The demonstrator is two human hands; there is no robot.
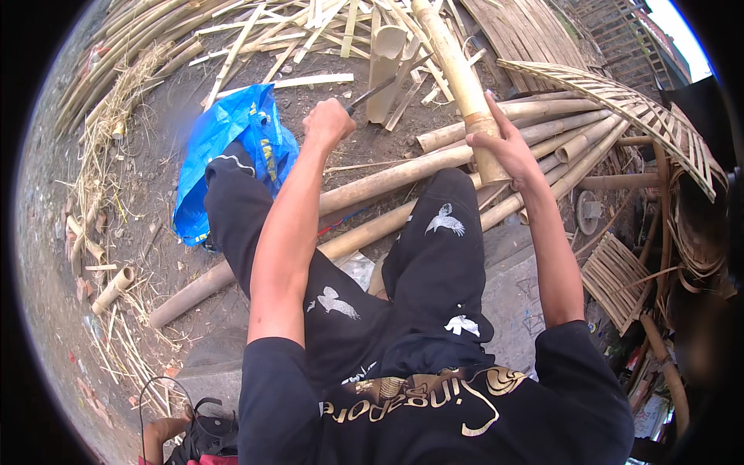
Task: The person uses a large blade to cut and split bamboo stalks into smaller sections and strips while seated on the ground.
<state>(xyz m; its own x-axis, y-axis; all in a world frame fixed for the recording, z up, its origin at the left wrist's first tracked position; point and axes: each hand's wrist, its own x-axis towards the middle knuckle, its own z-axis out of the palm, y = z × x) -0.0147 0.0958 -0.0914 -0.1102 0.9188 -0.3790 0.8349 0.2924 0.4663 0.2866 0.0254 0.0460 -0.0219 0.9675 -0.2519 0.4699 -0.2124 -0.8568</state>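
Note:
My left hand point(328, 124) is closed around the handle of a long dark-bladed knife point(375, 94). Its blade points away and to the right, passing by an upright wooden post point(381, 74). With thumb and fingers along its sides, my right hand point(507, 151) grips the near end of a thick pale bamboo pole point(457, 66). That pole slants away from me, its lower end close to my right knee. The knife's blade is apart from the pole's gripped end. A blue plastic sheet point(203, 167) covers part of my left leg.
Long bamboo poles point(372, 186) lie across the ground under my knees. Split bamboo strips point(310, 31) are scattered at the far side. A slatted bamboo piece point(612, 101) leans at the right. Someone's arm point(159, 435) shows at lower left, beside a short bamboo offcut point(114, 291) farther off.

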